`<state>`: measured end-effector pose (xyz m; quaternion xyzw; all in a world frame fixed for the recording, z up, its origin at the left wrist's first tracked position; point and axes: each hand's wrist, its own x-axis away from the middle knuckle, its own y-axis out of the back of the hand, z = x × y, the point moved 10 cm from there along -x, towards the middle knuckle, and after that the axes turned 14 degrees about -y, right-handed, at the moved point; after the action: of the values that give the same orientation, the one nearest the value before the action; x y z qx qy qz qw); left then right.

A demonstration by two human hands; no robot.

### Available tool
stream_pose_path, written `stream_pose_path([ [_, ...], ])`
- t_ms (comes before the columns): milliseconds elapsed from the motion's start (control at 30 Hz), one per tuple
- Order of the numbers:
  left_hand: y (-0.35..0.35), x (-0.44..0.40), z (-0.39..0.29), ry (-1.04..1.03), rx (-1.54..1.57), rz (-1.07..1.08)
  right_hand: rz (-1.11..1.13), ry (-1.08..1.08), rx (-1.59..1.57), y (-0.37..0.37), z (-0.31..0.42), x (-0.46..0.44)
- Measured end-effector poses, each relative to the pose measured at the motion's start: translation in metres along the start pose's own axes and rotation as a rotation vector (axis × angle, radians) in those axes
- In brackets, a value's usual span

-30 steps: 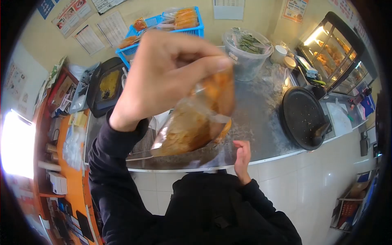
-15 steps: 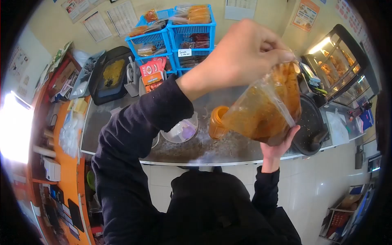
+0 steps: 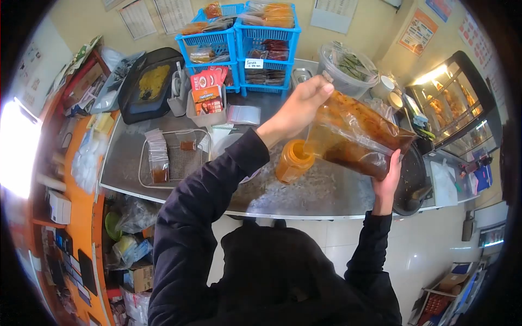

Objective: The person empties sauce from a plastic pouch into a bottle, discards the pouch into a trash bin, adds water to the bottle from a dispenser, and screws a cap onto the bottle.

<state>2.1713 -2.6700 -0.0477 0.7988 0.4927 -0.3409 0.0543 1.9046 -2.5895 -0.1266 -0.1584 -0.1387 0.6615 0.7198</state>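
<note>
A clear plastic bag of orange-brown sauce (image 3: 353, 127) is held tilted above the metal table between both hands. My left hand (image 3: 304, 103) is closed, pinching the bag's upper edge. My right hand (image 3: 387, 178) grips the bag's lower right end from beneath, its thumb along the side. The bag's lower left corner lies at the mouth of an open orange plastic jar (image 3: 291, 167), which stands upright on the table. From this view I cannot tell whether sauce is flowing into the jar.
Blue stacked baskets (image 3: 266, 73) hold packed bags at the back. On the left are a wire basket (image 3: 190, 163) with sachets and a black tray (image 3: 130, 108). A lidded clear tub (image 3: 348, 70) and a lit food display (image 3: 451, 98) stand right, with a dark round tray (image 3: 416, 187) nearer.
My left hand has come down and left with the bag's upper edge. The bag now lies more level, its corner over the jar's mouth. The camera view has shifted, uncovering the wire basket.
</note>
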Motion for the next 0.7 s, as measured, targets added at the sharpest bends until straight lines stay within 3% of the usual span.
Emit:
stream_pose_path([
  [167, 0.009, 0.014, 0.011, 0.056, 0.286, -0.155, 0.005, 0.065, 0.115, -0.005, 0.019, -0.014],
  [533, 0.049, 0.054, 0.034, -0.060, 0.445, -0.315, 0.106, 0.077, 0.326, -0.037, 0.034, -0.034],
  [700, 0.051, 0.065, 0.023, -0.124, 0.416, -0.380, 0.056, 0.248, 0.423, -0.083, 0.054, -0.027],
])
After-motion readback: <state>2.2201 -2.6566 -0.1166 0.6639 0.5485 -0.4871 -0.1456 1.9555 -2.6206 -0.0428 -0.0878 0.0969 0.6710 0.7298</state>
